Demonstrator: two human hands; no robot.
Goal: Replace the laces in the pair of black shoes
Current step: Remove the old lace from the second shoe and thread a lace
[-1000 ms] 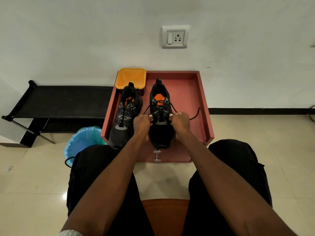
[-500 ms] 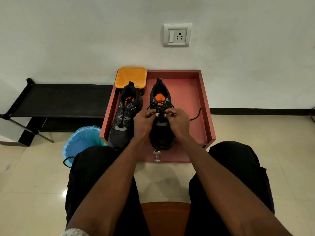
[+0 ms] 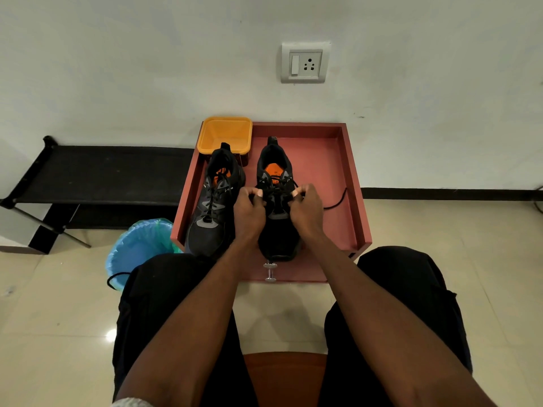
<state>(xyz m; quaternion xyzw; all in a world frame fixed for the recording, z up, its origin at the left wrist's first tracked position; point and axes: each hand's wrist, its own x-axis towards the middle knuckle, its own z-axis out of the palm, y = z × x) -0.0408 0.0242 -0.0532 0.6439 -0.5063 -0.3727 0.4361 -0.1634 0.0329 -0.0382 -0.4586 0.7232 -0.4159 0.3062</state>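
The red tray point(image 3: 349, 183) holds two black shoes point(image 3: 213, 207) and an empty orange tub point(image 3: 224, 133). Over the right shoe point(image 3: 277, 233), the left hand point(image 3: 249, 211) and right hand point(image 3: 305, 212) each pinch the black lace point(image 3: 338, 201) in a tight grip.

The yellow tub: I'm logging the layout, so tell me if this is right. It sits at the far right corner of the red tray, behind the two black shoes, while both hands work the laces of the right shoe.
Not quite. The head view shows the yellow tub at the far left corner of the red tray, behind the left shoe. The rest holds: the left hand and right hand pinch the laces of the right shoe.
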